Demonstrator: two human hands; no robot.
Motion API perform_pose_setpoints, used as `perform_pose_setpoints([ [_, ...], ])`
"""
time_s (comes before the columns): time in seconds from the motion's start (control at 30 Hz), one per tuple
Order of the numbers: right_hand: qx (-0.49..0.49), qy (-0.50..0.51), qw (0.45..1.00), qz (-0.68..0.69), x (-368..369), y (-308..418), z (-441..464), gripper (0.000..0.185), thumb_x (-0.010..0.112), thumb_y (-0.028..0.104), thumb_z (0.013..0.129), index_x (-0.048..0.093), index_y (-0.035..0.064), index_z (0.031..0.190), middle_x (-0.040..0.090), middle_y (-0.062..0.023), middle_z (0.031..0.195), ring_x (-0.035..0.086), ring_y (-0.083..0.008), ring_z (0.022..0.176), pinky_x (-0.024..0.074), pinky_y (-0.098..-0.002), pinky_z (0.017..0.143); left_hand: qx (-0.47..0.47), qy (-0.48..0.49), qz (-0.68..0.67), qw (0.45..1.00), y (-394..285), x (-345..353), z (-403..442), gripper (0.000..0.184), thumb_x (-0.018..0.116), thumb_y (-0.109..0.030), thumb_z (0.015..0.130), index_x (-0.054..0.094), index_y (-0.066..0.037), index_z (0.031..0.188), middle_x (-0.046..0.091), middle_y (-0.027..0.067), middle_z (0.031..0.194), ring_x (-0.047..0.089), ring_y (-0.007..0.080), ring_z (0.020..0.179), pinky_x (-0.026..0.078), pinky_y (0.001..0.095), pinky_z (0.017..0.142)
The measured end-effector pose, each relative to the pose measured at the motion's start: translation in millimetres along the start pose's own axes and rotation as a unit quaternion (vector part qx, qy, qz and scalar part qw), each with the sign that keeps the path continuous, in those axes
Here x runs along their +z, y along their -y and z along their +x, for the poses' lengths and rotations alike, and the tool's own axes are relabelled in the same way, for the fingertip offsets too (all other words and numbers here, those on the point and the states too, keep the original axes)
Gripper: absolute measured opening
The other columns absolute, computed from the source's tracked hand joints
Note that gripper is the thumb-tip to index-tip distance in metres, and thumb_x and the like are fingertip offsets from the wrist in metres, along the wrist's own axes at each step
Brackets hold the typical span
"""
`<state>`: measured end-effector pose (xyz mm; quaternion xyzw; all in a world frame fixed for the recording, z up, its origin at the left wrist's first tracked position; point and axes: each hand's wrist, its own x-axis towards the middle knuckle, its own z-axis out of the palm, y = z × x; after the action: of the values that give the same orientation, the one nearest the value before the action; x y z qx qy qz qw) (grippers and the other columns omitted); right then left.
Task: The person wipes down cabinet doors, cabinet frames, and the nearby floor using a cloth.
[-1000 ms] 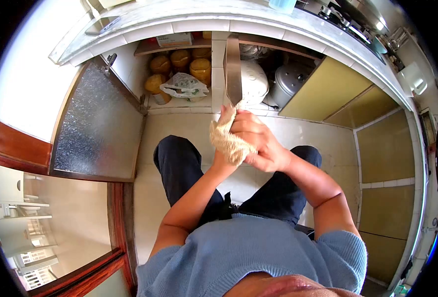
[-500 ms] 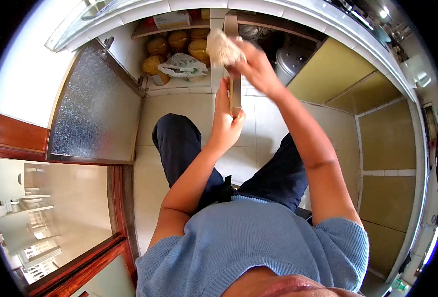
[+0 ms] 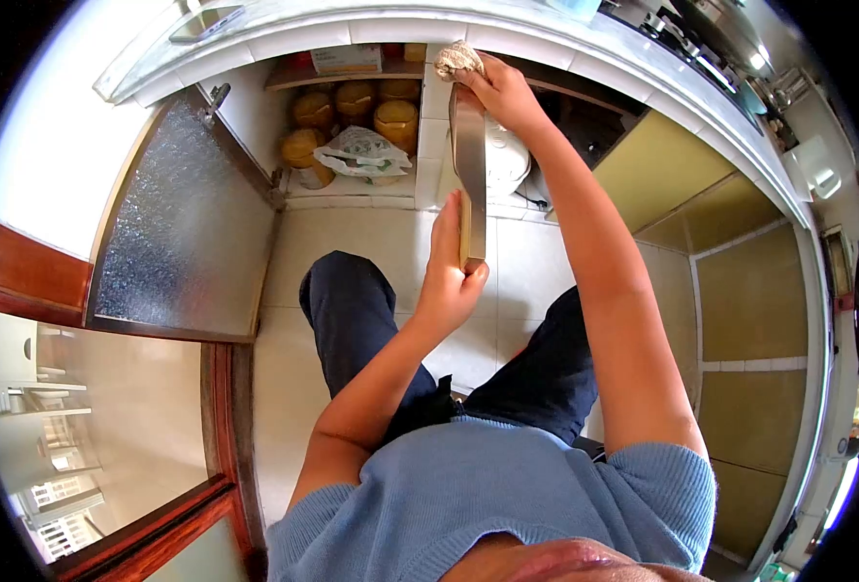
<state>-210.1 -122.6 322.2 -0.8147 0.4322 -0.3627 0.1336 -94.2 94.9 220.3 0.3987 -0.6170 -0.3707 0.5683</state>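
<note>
A cabinet door (image 3: 471, 160) stands swung out toward me and shows nearly edge-on, with a metal-looking frame. My left hand (image 3: 452, 276) is closed round its near end, thumb on one side and fingers on the other. At the far end, close under the counter, my right hand (image 3: 505, 95) grips a bunched beige cloth (image 3: 458, 61) against or just above the frame's top corner; the exact contact is hard to make out.
Left of the door, an open cupboard holds several brown-lidded jars (image 3: 356, 100) and a white plastic bag (image 3: 363, 150). A white rounded appliance (image 3: 507, 160) sits behind the door. A frosted-glass door (image 3: 182, 213) hangs open at left. A phone (image 3: 206, 24) lies on the counter (image 3: 390, 31).
My right hand has carried the cloth farther away along the door to its far end. The door has turned slightly, uncovering the white appliance. My left hand still holds the near end.
</note>
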Motion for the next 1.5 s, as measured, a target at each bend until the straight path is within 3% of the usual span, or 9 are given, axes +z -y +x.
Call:
perform_pose_setpoints([
  [0.17,-0.086,-0.008,0.996,0.022,-8.0,30.4,-43.7,0.036,0.058,0.028,0.085,0.059,-0.0013,0.106,0.058,-0.0221,0.111,0.058,-0.0383,0.097,0.0465,-0.0400,0.085,0.084,-0.022,0.047,0.995,-1.5,0.6,4.1,0.075,0.045,0.009,0.079,0.013,-0.005,0.146,0.034,0.0181,0.134,0.047,0.0230,0.106,0.046,0.0249,0.077],
  [0.47,-0.100,0.043,0.992,-0.071,-2.6,17.0,6.3,0.027,0.061,0.026,0.082,0.058,-0.0011,0.085,0.059,-0.0187,0.098,0.060,-0.0355,0.088,0.0467,-0.0423,0.076,0.047,-0.018,0.052,0.997,-1.3,3.1,2.6,0.073,0.046,0.009,0.079,0.016,-0.003,0.145,0.033,0.0196,0.135,0.044,0.0244,0.112,0.045,0.0257,0.081],
  [0.77,-0.115,0.122,0.984,0.068,-20.8,64.2,-77.1,0.048,0.056,0.017,0.084,0.047,-0.0027,0.126,0.054,-0.0206,0.124,0.051,-0.0308,0.116,0.0284,-0.0399,0.106,0.106,-0.035,0.100,0.989,-3.9,-1.8,6.4,0.067,0.049,0.004,0.079,0.023,0.000,0.140,0.039,0.0181,0.127,0.047,0.0212,0.106,0.046,0.0270,0.075],
  [0.87,-0.189,0.203,0.940,0.197,-35.6,84.7,-119.9,0.046,0.061,0.023,0.082,0.053,-0.0014,0.121,0.055,-0.0194,0.123,0.044,-0.0331,0.124,0.0259,-0.0403,0.109,-0.017,0.027,-0.018,0.999,1.9,-6.6,1.3,0.066,0.055,0.004,0.072,0.030,0.003,0.133,0.037,0.0268,0.130,0.035,0.0446,0.122,0.032,0.0421,0.102],
  [0.93,0.113,0.159,0.898,0.395,-40.0,86.8,-153.4,0.046,0.056,0.032,0.089,0.052,-0.0014,0.121,0.055,-0.0152,0.124,0.045,-0.0283,0.123,0.0301,-0.0405,0.106,0.045,0.021,0.023,0.998,-1.4,-9.4,0.9,0.059,0.055,0.005,0.070,0.036,0.003,0.126,0.040,0.0269,0.125,0.037,0.0459,0.119,0.033,0.0436,0.100],
  [1.03,0.271,-0.069,0.713,0.643,-37.2,77.5,-151.6,0.055,0.043,0.046,0.094,0.043,0.0045,0.130,0.054,-0.0120,0.124,0.052,-0.0246,0.114,0.0400,-0.0402,0.099,0.059,-0.006,0.067,0.996,-8.1,-6.4,3.9,0.080,0.054,0.009,0.070,0.020,0.000,0.142,0.034,0.0249,0.135,0.035,0.0405,0.126,0.030,0.0398,0.104],
  [1.2,0.250,-0.152,0.644,0.707,-51.2,55.0,-142.9,0.052,0.036,0.047,0.096,0.046,0.0068,0.127,0.052,-0.0117,0.127,0.051,-0.0278,0.115,0.0399,-0.0441,0.099,0.022,0.008,0.015,1.000,0.4,-3.6,2.4,0.072,0.043,0.012,0.078,0.017,-0.002,0.144,0.035,0.0124,0.136,0.050,0.0161,0.102,0.044,0.0254,0.080],
  [1.3,0.222,-0.128,0.600,0.758,-57.7,37.5,-136.9,0.057,0.037,0.051,0.094,0.044,0.0056,0.129,0.051,-0.0138,0.129,0.049,-0.0304,0.117,0.0383,-0.0467,0.101,0.014,0.008,0.028,0.999,-2.2,-3.7,3.0,0.081,0.053,0.009,0.072,0.017,0.000,0.143,0.032,0.0247,0.137,0.037,0.0384,0.125,0.032,0.0364,0.103],
  [1.5,0.241,-0.174,0.645,0.704,-53.8,16.6,-112.3,0.057,0.048,0.048,0.091,0.047,0.0014,0.123,0.056,-0.0156,0.119,0.054,-0.0281,0.108,0.0432,-0.0439,0.095,0.038,0.001,0.078,0.996,-3.1,-6.7,4.1,0.079,0.052,0.009,0.073,0.016,0.002,0.143,0.032,0.0251,0.137,0.036,0.0383,0.126,0.031,0.0358,0.104],
])
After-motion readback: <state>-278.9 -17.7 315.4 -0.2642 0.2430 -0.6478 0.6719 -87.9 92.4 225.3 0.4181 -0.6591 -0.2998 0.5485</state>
